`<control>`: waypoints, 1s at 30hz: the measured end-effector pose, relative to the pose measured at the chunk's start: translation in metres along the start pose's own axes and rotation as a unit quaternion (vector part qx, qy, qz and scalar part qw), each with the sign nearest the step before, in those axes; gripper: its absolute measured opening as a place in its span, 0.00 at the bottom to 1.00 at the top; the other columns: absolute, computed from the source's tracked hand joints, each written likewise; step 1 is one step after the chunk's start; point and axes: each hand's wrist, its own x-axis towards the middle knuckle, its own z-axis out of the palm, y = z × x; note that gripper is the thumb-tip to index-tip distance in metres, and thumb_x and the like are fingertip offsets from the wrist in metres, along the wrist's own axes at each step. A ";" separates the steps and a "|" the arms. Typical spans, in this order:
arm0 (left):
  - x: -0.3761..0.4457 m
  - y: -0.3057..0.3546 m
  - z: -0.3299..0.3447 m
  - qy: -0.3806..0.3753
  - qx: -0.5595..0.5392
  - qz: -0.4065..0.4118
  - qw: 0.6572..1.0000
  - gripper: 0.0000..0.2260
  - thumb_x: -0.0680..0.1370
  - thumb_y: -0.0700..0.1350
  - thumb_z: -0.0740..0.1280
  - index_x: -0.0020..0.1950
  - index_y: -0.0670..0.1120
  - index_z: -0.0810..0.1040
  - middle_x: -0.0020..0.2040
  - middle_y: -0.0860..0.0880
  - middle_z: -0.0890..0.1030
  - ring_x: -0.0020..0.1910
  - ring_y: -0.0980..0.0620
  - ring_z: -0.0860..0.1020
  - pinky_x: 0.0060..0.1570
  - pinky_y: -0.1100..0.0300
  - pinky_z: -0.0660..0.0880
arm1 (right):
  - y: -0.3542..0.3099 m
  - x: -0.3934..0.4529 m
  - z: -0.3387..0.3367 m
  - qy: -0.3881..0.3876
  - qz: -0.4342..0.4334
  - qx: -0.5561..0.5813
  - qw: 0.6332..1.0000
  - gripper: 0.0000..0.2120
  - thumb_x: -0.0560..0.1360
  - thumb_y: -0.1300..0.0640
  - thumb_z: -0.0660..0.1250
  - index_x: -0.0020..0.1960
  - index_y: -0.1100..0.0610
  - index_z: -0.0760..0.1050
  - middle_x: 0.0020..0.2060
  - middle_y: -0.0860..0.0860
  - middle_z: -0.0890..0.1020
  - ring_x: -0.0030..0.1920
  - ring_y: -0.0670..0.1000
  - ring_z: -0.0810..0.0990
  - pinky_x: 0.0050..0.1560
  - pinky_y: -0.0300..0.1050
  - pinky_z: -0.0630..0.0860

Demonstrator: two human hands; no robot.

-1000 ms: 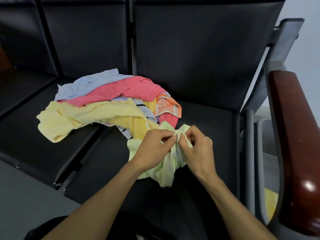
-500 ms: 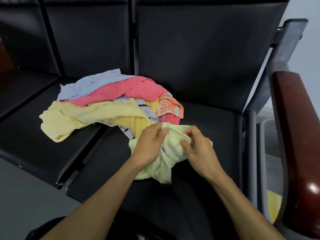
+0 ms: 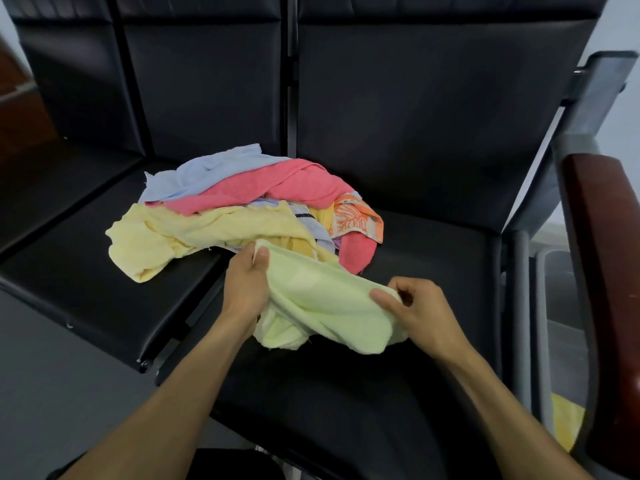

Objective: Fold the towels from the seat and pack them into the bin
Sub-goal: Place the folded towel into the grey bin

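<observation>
Left hand [image 3: 247,289] and right hand [image 3: 417,311] each pinch an edge of the green towel [image 3: 325,303] at frame centre; its slack lower bunch may snag the pile [image 3: 221,216].

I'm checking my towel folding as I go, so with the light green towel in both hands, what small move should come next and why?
Probably draw the hands apart and lift, so the light green towel opens flat. The left hand pinches one edge and the right hand another, but the cloth between them sags, bunched on the seat, too crumpled to fold.
</observation>
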 end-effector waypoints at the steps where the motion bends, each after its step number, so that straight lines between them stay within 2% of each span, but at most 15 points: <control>1: 0.001 -0.001 -0.003 0.005 0.003 0.001 1.000 0.13 0.85 0.46 0.56 0.49 0.39 0.75 0.43 0.47 0.76 0.42 0.52 0.73 0.46 0.54 0.71 | -0.002 0.000 -0.002 -0.035 0.003 0.050 0.998 0.16 0.77 0.51 0.71 0.34 0.56 0.73 0.28 0.47 0.77 0.30 0.43 0.72 0.32 0.38 0.67; 3: 0.002 0.000 -0.007 0.010 0.000 0.000 1.000 0.13 0.85 0.46 0.56 0.51 0.41 0.77 0.47 0.47 0.79 0.44 0.52 0.76 0.49 0.54 0.73 | -0.001 -0.002 -0.002 -0.093 0.008 0.093 0.991 0.15 0.77 0.52 0.72 0.35 0.55 0.73 0.29 0.48 0.76 0.31 0.44 0.72 0.33 0.39 0.67; 4: 0.002 0.000 -0.008 0.013 -0.003 -0.002 1.000 0.12 0.86 0.46 0.56 0.52 0.42 0.77 0.48 0.47 0.80 0.45 0.53 0.77 0.49 0.55 0.73 | 0.001 -0.003 -0.002 -0.103 0.009 0.068 0.992 0.17 0.76 0.51 0.73 0.34 0.55 0.71 0.27 0.47 0.74 0.30 0.44 0.70 0.31 0.38 0.65; 8: 0.003 0.002 -0.010 0.027 -0.006 -0.006 1.000 0.12 0.86 0.45 0.56 0.54 0.43 0.78 0.49 0.50 0.80 0.47 0.54 0.77 0.50 0.57 0.74 | 0.009 -0.005 -0.005 -0.078 -0.006 -0.209 0.975 0.26 0.72 0.41 0.74 0.28 0.52 0.64 0.23 0.45 0.67 0.27 0.46 0.64 0.31 0.39 0.60; 9: 0.003 0.002 -0.011 0.029 -0.005 -0.007 1.000 0.12 0.86 0.45 0.56 0.55 0.44 0.78 0.49 0.50 0.80 0.48 0.54 0.77 0.50 0.58 0.73 | 0.011 -0.007 -0.007 -0.075 0.000 -0.265 0.961 0.25 0.73 0.40 0.72 0.29 0.51 0.63 0.24 0.45 0.68 0.28 0.47 0.64 0.36 0.39 0.62; 11: 0.004 0.001 -0.011 0.031 -0.004 -0.007 0.999 0.12 0.86 0.45 0.56 0.55 0.44 0.78 0.49 0.50 0.80 0.48 0.54 0.78 0.49 0.59 0.73 | 0.015 -0.010 -0.010 -0.061 0.023 -0.351 0.934 0.21 0.77 0.41 0.67 0.32 0.49 0.63 0.29 0.44 0.72 0.33 0.47 0.68 0.53 0.46 0.68; 13: 0.004 0.000 -0.010 0.030 -0.007 -0.008 0.999 0.12 0.86 0.45 0.56 0.55 0.44 0.78 0.49 0.50 0.80 0.47 0.55 0.77 0.48 0.60 0.73 | 0.019 -0.011 -0.009 -0.035 0.039 -0.382 0.923 0.17 0.78 0.43 0.65 0.36 0.48 0.64 0.33 0.45 0.75 0.38 0.49 0.73 0.65 0.53 0.64; 15: 0.005 0.000 -0.010 0.040 -0.009 -0.005 0.999 0.12 0.86 0.45 0.56 0.55 0.43 0.78 0.48 0.51 0.80 0.45 0.56 0.77 0.46 0.61 0.72 | 0.019 -0.011 -0.007 -0.009 0.036 -0.340 0.940 0.14 0.78 0.46 0.67 0.38 0.49 0.67 0.32 0.46 0.77 0.37 0.48 0.74 0.61 0.51 0.66; 17: 0.007 -0.001 -0.013 0.059 -0.020 -0.005 0.998 0.11 0.86 0.44 0.56 0.53 0.42 0.77 0.45 0.52 0.78 0.42 0.58 0.75 0.43 0.62 0.72 | 0.014 -0.009 -0.008 0.031 0.031 -0.183 0.982 0.14 0.75 0.50 0.72 0.35 0.50 0.72 0.28 0.46 0.77 0.32 0.44 0.73 0.45 0.40 0.68; 19: 0.010 -0.003 -0.017 0.076 -0.031 -0.011 0.997 0.10 0.86 0.44 0.56 0.52 0.43 0.76 0.43 0.53 0.76 0.40 0.59 0.74 0.41 0.64 0.71 | 0.004 -0.007 -0.009 0.085 0.024 -0.036 0.995 0.15 0.74 0.51 0.74 0.33 0.54 0.75 0.27 0.50 0.77 0.28 0.42 0.71 0.32 0.36 0.66; 23: 0.013 -0.008 -0.025 0.091 -0.028 -0.014 0.995 0.10 0.86 0.43 0.56 0.52 0.43 0.75 0.43 0.53 0.75 0.40 0.60 0.73 0.41 0.64 0.70 | -0.005 -0.008 -0.009 0.052 0.020 0.104 0.993 0.14 0.74 0.53 0.75 0.34 0.57 0.77 0.29 0.55 0.80 0.29 0.45 0.75 0.30 0.41 0.70; 24: 0.013 -0.010 -0.028 0.095 -0.024 -0.014 0.995 0.10 0.86 0.43 0.56 0.52 0.43 0.75 0.43 0.53 0.75 0.40 0.60 0.72 0.42 0.63 0.70 | -0.005 -0.009 -0.008 0.031 0.014 0.084 0.996 0.14 0.74 0.52 0.75 0.33 0.56 0.77 0.29 0.53 0.80 0.29 0.44 0.75 0.30 0.40 0.70; 26: 0.014 -0.014 -0.036 0.103 -0.016 -0.019 0.994 0.10 0.85 0.43 0.57 0.53 0.41 0.76 0.45 0.52 0.76 0.41 0.58 0.73 0.46 0.61 0.70 | 0.001 -0.009 -0.008 -0.024 -0.009 -0.058 0.998 0.20 0.72 0.44 0.75 0.30 0.54 0.73 0.27 0.50 0.76 0.28 0.43 0.70 0.30 0.38 0.65; 28: 0.015 -0.018 -0.046 0.110 -0.004 -0.029 0.994 0.12 0.85 0.44 0.57 0.60 0.39 0.76 0.52 0.49 0.78 0.49 0.54 0.75 0.55 0.56 0.72 | 0.004 -0.011 -0.005 -0.084 -0.020 -0.252 0.964 0.27 0.71 0.34 0.71 0.30 0.55 0.67 0.26 0.50 0.72 0.29 0.48 0.67 0.33 0.40 0.62; 30: 0.015 -0.023 -0.056 0.117 0.002 -0.039 0.992 0.14 0.85 0.45 0.57 0.66 0.40 0.75 0.60 0.47 0.78 0.59 0.49 0.75 0.65 0.51 0.72 | 0.004 -0.014 -0.003 -0.104 -0.023 -0.393 0.913 0.27 0.73 0.32 0.65 0.31 0.53 0.65 0.28 0.47 0.72 0.32 0.47 0.69 0.46 0.43 0.66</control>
